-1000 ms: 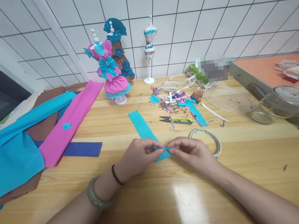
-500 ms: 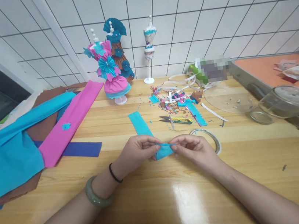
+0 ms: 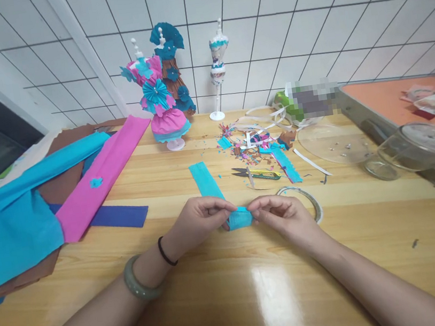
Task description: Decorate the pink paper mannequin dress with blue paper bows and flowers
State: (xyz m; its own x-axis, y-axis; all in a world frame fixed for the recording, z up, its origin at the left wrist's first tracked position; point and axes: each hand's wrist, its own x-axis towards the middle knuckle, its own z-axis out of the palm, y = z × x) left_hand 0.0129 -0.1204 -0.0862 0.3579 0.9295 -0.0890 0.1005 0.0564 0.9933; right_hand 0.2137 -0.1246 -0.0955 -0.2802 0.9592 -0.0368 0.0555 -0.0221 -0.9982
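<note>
Your left hand (image 3: 198,221) and right hand (image 3: 282,214) both pinch the near end of the turquoise crepe strip (image 3: 222,199), fingertips closed on its folded edge from either side. The strip's free end runs away toward 11 o'clock, flat on the wooden table (image 3: 258,281). At 2 o'clock of your right hand lies a tape ring (image 3: 306,200), just beside it. Farther off at 12 o'clock sit the scissors (image 3: 257,173) and a scatter of paper scraps (image 3: 257,144).
</note>
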